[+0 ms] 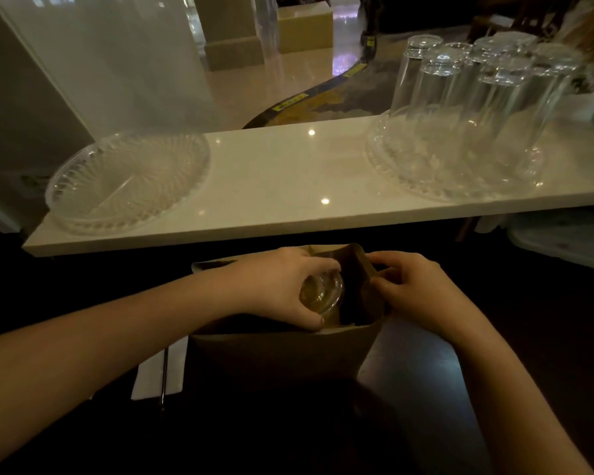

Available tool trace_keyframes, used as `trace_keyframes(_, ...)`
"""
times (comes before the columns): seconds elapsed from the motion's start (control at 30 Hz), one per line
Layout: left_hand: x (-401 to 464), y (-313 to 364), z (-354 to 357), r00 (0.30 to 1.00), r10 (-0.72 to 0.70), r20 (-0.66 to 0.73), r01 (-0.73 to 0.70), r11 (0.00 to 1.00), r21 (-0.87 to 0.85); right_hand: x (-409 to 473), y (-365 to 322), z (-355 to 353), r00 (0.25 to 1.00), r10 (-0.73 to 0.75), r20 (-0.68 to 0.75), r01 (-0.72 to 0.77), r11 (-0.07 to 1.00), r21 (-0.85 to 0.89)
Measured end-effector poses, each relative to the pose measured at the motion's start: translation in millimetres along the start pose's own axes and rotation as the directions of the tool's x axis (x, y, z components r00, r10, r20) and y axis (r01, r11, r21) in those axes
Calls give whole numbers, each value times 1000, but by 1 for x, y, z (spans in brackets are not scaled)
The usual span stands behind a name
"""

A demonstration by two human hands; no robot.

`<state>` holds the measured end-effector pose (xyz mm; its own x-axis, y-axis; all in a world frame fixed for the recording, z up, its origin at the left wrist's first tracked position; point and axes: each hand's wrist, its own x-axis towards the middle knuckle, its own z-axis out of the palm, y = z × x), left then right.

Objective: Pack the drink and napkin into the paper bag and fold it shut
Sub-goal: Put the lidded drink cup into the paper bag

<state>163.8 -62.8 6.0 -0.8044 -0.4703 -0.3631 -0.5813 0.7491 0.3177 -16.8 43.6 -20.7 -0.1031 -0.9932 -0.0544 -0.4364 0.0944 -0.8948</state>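
A brown paper bag (282,354) stands open on a dark surface below the white counter. My left hand (285,286) grips the domed clear lid of a drink cup (323,294) with yellowish liquid, held inside the bag's mouth. My right hand (412,293) pinches the bag's right rim and holds it open. A white napkin (158,373) lies flat to the left of the bag, with a thin dark straw-like stick across it.
A white counter shelf (288,186) runs across just beyond the bag. On it sit an empty clear glass platter (127,180) at left and a glass tray (443,166) bearing several upturned glasses at right. A white bin (563,238) is at far right.
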Motion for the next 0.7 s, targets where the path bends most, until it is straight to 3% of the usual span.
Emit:
trace_keyframes(0.13, 15, -9, 18, 983, -63, 171, 80, 993, -90, 0, 1, 2, 1000, 5, 25, -5, 1000, 0)
trace_keyframes(0.2, 22, -14, 31, 984, -40, 175, 60, 992, -109, -1, 0, 4, 1000, -2, 30, 2, 1000, 5)
trace_keyframes(0.4, 41, -38, 58, 967, -119, 224, 73, 976, 206, -4, 1, 5, 999, -26, 39, 25, 998, 50)
trace_keyframes(0.7, 51, -49, 66, 867, -243, 435, 141, 957, 252, -3, 4, 4, 1000, 5, 14, -6, 997, 78)
